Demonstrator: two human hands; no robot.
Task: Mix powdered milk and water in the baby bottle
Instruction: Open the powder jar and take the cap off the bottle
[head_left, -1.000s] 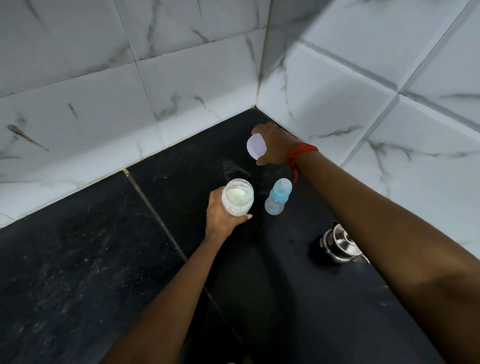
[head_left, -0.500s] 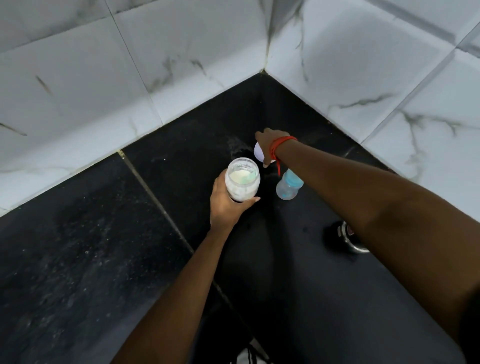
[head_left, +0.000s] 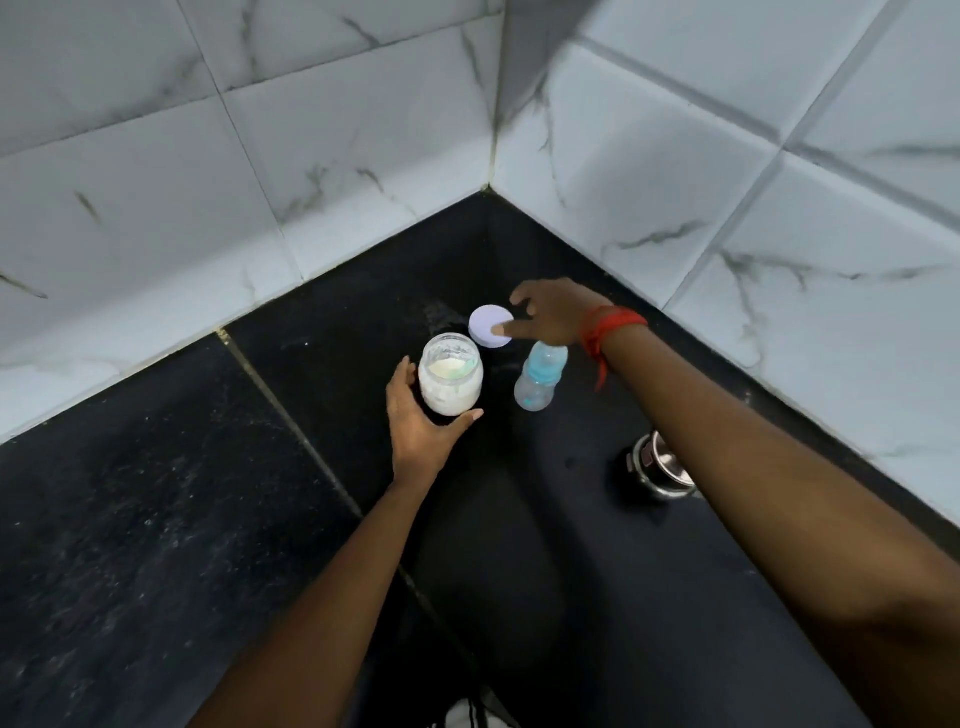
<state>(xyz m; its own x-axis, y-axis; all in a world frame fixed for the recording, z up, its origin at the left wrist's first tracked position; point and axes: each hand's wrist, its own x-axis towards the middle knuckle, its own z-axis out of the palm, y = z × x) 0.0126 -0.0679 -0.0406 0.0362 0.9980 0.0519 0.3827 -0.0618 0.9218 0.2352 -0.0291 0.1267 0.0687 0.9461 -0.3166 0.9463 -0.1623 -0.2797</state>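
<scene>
A clear jar of white milk powder (head_left: 450, 375) stands open on the black counter (head_left: 208, 493), and my left hand (head_left: 423, 426) wraps around its near side. Just behind it the jar's pale lilac lid (head_left: 488, 325) lies flat on the counter. My right hand (head_left: 553, 312) hovers over the lid with fingers spread, its thumb tip touching the lid's right edge. A clear baby bottle (head_left: 537, 378) with a blue top stands to the right of the jar, under my right wrist.
White marble-look tiled walls (head_left: 675, 182) meet in a corner right behind the objects. A small steel vessel (head_left: 657, 465) sits on the counter at the right, partly hidden by my right forearm. A seam (head_left: 291, 421) runs diagonally across the counter.
My right hand carried the lid down from the air and set it on the counter behind the jar, then opened. My left hand stayed on the jar.
</scene>
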